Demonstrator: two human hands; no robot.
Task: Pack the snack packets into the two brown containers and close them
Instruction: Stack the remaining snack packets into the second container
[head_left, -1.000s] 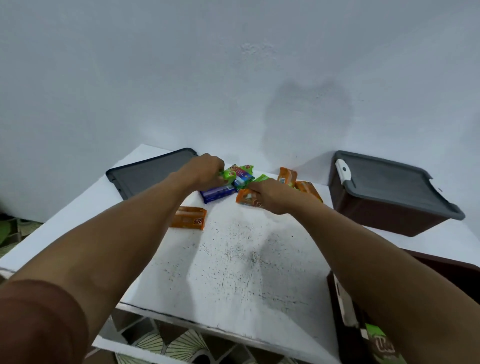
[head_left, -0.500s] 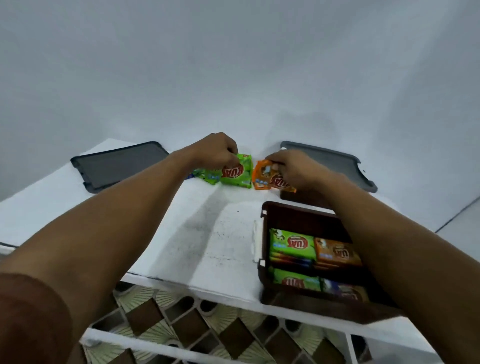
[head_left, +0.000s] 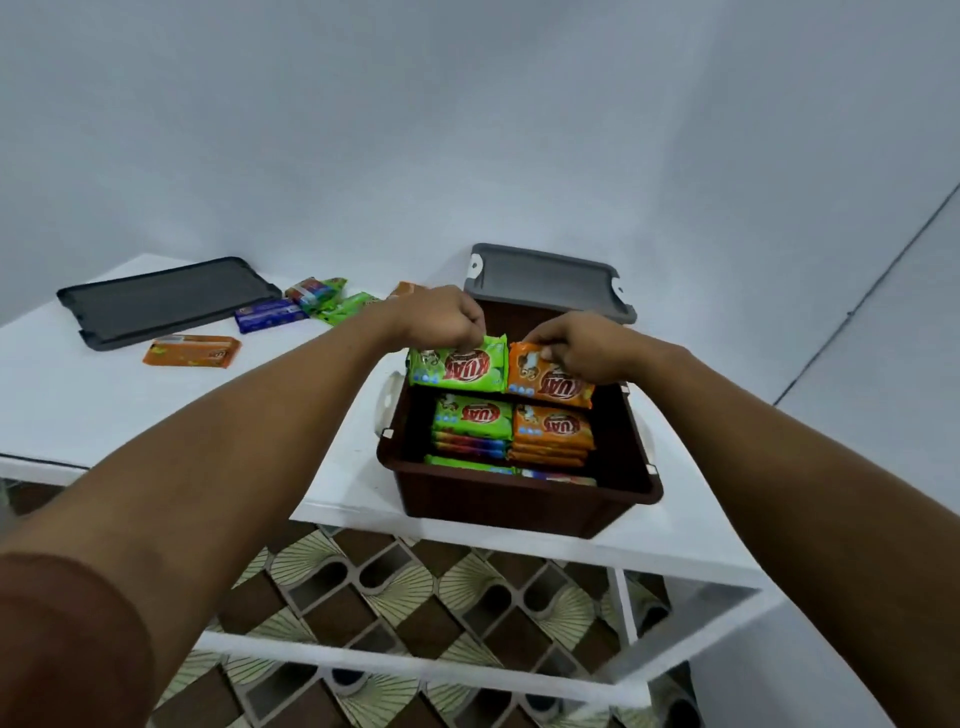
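An open brown container (head_left: 519, 501) stands at the table's near right edge, holding stacked green and orange snack packets (head_left: 511, 431). My left hand (head_left: 447, 319) pinches a green packet (head_left: 460, 370) over the container's far left side. My right hand (head_left: 582, 345) pinches an orange packet (head_left: 545, 382) beside it, over the far right side. Behind them sits the second brown container, closed under a grey lid (head_left: 550, 275). Loose packets lie on the table to the left: an orange one (head_left: 192, 352), a blue one (head_left: 270, 315), green ones (head_left: 332, 301).
A loose dark grey lid (head_left: 161, 301) lies flat at the table's far left. The white table (head_left: 78, 395) stands against a white wall. Below the table edge is a patterned tile floor (head_left: 395, 597) and a white lower frame.
Both hands have carried the green and orange packets from the back of the table toward me and now hold them over the open container. The camera has swung right and down.
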